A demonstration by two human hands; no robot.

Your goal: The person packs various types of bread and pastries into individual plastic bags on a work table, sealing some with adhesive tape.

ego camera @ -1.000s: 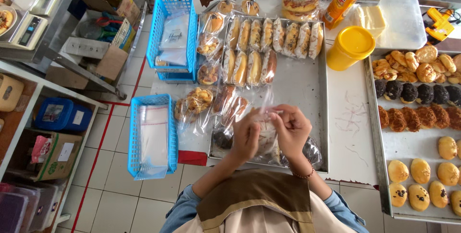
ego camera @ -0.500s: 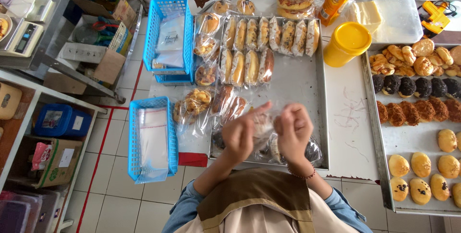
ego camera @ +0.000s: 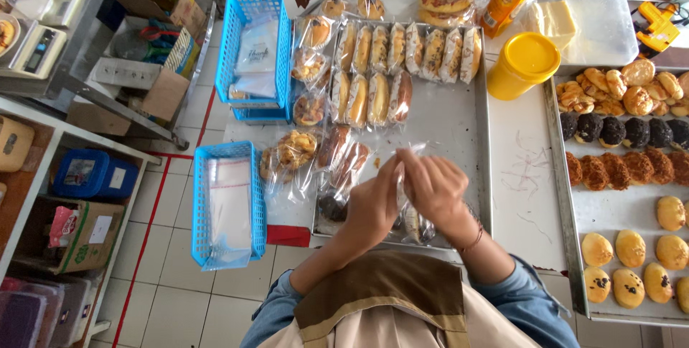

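We take the metal tray (ego camera: 459, 125) on the counter (ego camera: 520, 176) as our reference. Left of it, at its near corner, we see a blue basket (ego camera: 230, 204) holding clear bags; a second blue basket (ego camera: 255, 54) sits beyond it, level with the tray's far end. On the tray's far half, wrapped buns (ego camera: 398, 50) lie in rows. Above the tray's near edge, our left hand (ego camera: 373, 204) and right hand (ego camera: 434, 190) meet, fingertips pinched together on a clear plastic bag (ego camera: 410, 208) raised just over the tray. Both grips are clenched on the bag's upper edge; we cannot tell what the bag contains. Wrapped dark pastries (ego camera: 334, 208) lie on the tray beneath the left hand. Right of the tray's far corner stands a yellow tub (ego camera: 522, 64). Further right, a second tray (ego camera: 617, 212) carries unwrapped pastries in rows.
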